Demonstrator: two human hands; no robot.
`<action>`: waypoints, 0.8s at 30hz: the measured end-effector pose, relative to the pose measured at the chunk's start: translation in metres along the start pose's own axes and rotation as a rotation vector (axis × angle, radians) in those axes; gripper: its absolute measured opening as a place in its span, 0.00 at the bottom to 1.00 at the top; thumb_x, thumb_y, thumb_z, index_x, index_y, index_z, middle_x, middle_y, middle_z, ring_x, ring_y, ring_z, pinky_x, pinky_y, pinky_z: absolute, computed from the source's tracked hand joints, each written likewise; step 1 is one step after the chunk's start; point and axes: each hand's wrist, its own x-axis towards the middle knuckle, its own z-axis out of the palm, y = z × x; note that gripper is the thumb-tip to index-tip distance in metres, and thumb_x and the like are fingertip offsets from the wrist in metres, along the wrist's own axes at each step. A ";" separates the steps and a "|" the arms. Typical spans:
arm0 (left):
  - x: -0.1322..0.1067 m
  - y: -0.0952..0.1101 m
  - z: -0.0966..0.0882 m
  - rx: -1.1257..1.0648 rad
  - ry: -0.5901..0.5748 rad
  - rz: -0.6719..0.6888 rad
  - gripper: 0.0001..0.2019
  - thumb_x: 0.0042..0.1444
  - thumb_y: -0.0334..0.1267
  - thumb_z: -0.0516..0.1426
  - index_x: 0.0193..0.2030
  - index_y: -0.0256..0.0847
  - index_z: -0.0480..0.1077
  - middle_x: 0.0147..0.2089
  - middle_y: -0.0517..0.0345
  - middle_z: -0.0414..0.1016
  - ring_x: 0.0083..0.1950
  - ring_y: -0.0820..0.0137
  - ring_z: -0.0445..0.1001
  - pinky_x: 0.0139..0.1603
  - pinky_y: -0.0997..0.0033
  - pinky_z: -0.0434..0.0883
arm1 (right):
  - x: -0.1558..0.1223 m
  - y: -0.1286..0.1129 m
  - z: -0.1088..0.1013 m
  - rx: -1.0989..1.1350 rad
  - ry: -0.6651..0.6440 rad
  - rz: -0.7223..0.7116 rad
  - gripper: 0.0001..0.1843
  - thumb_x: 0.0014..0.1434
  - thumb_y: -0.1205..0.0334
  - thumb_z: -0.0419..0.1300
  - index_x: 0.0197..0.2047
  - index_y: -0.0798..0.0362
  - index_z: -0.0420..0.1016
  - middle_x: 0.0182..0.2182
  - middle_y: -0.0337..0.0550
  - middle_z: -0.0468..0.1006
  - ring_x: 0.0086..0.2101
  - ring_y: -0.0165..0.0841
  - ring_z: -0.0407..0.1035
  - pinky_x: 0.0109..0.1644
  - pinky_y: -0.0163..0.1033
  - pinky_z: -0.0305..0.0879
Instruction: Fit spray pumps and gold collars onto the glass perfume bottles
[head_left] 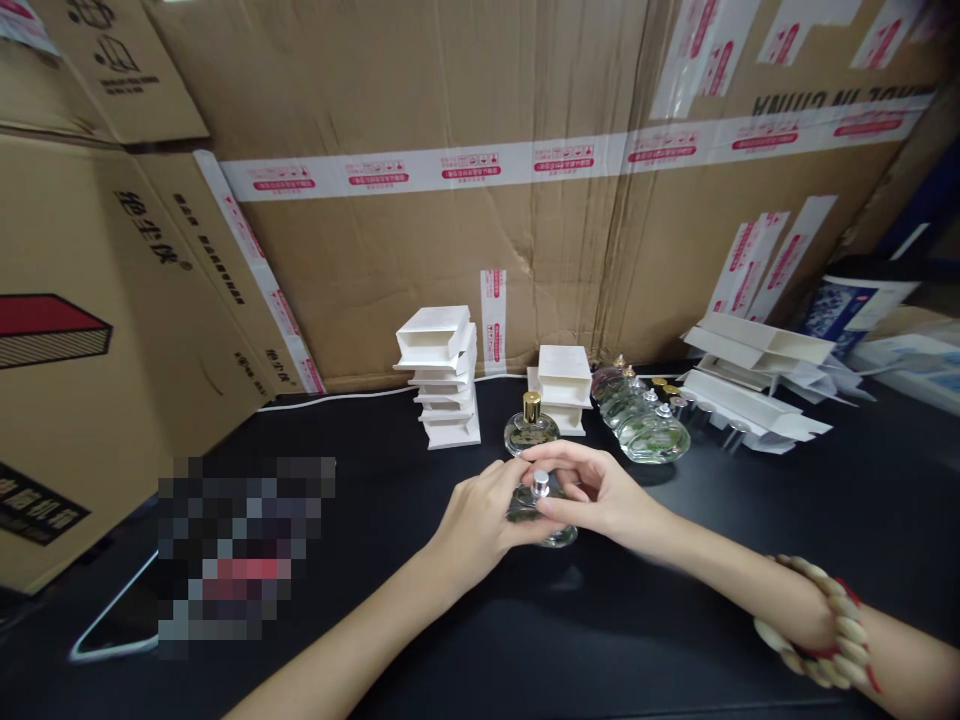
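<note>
A clear glass perfume bottle (561, 537) with a silver top (541, 484) stands between my two hands on the black tabletop. My left hand (480, 508) is closed around its left side and covers part of the glass. From the right, my right hand (604, 490) curls in with thumb and fingers at the bottle near its silver top. Just behind my fingertips stands a second perfume bottle (531, 432) with a gold cap, partly hidden by the right fingers.
Several perfume bottles (651, 438) and small loose caps (703, 412) stand right of centre. Behind are a stack of white boxes (450, 400), a shorter stack (564, 375) and a white box pile (757, 385). A tablet or phone (112, 615) lies left. Large cardboard (405, 260) walls the back.
</note>
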 end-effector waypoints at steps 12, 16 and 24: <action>-0.002 0.000 0.001 0.078 0.108 0.188 0.14 0.53 0.42 0.61 0.39 0.36 0.64 0.31 0.62 0.68 0.30 0.75 0.67 0.27 0.77 0.61 | -0.001 -0.004 0.000 -0.062 0.009 0.100 0.20 0.54 0.57 0.63 0.44 0.63 0.71 0.19 0.34 0.49 0.21 0.22 0.43 0.22 0.30 0.41; -0.003 0.002 0.002 0.084 0.117 0.204 0.14 0.52 0.41 0.62 0.38 0.36 0.64 0.31 0.63 0.68 0.29 0.76 0.67 0.26 0.78 0.61 | -0.001 -0.004 0.000 -0.048 0.005 0.122 0.19 0.54 0.57 0.63 0.44 0.63 0.71 0.19 0.33 0.48 0.21 0.22 0.42 0.22 0.30 0.40; -0.002 0.001 0.003 0.095 0.142 0.231 0.15 0.50 0.40 0.63 0.37 0.36 0.62 0.30 0.63 0.67 0.28 0.76 0.67 0.26 0.78 0.61 | 0.002 -0.005 0.001 -0.030 -0.003 0.115 0.17 0.54 0.59 0.63 0.43 0.62 0.69 0.19 0.33 0.48 0.21 0.22 0.42 0.21 0.30 0.39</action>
